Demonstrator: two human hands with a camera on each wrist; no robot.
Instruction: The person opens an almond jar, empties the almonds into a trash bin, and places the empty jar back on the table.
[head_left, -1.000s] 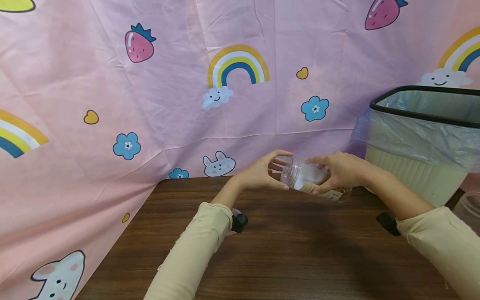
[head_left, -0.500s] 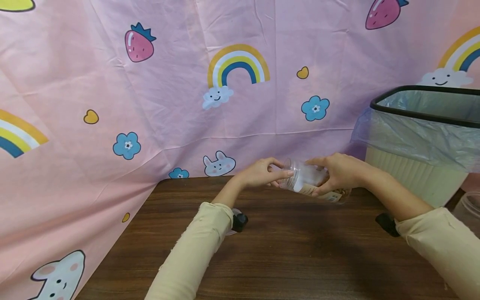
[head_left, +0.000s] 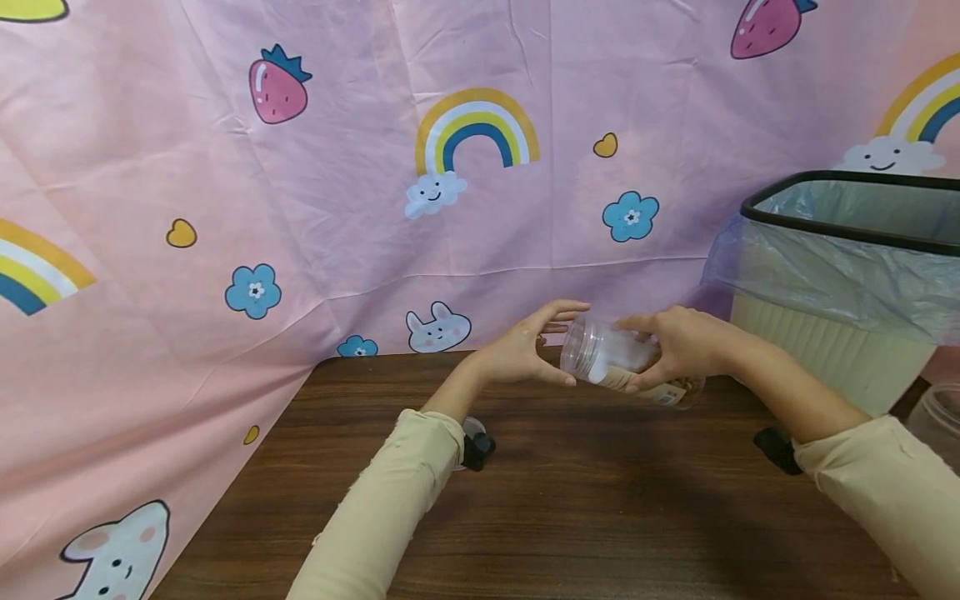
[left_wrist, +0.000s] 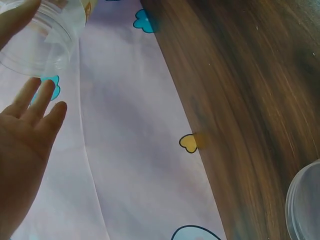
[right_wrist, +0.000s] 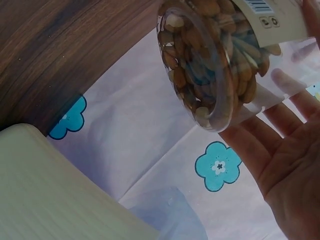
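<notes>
Jar stays in the right grip, while the left grip has spread wide

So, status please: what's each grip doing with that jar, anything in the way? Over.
Right grip holds jar, tilted, nuts inside. Left grip by its ridged end, contact unclear. Nothing seen blocking; bin off to the right.

On the clear jar, the pale label bears, near its edge toward the jar's base, a black-and-white barcode and, just beside it, two small square symbols, while any words or digits are too indistinct to read.
</notes>
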